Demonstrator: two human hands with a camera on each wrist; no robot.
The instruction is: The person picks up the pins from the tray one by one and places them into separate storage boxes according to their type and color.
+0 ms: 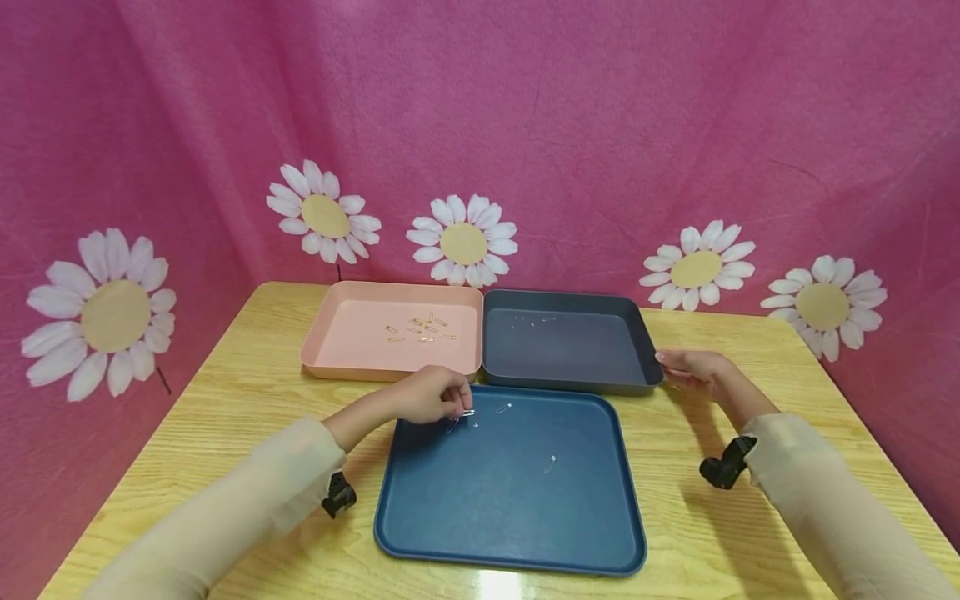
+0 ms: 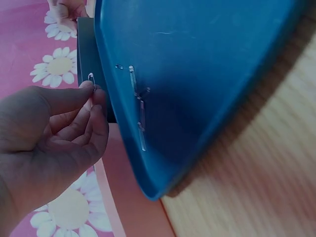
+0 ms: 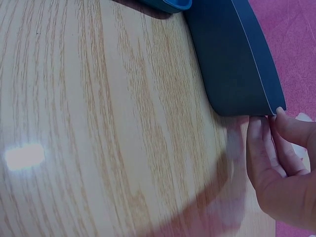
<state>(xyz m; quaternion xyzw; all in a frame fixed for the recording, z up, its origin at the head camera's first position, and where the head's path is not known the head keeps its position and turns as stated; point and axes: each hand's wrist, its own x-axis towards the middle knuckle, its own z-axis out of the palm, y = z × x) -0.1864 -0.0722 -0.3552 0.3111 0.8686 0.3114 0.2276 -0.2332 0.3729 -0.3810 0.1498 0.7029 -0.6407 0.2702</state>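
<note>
Between thumb and fingertips, my left hand (image 1: 433,395) pinches a silver safety pin (image 2: 91,78), held above the far left part of the blue tray (image 1: 517,517). Several more silver safety pins (image 2: 142,118) lie on that tray, some close together under the hand, and one pin (image 1: 551,464) lies by itself toward the right. My right hand (image 1: 693,368) grips the near right corner of the dark grey tray (image 3: 227,74), thumb at its rim and fingers against the outer wall. A few small silver pins (image 1: 532,324) sit inside the grey tray.
A pink tray (image 1: 352,357) with several gold safety pins (image 1: 415,330) stands at the back left, side by side with the grey one. All the trays are on a wooden table (image 1: 285,433). Behind it hangs a pink curtain (image 1: 570,150) with daisies.
</note>
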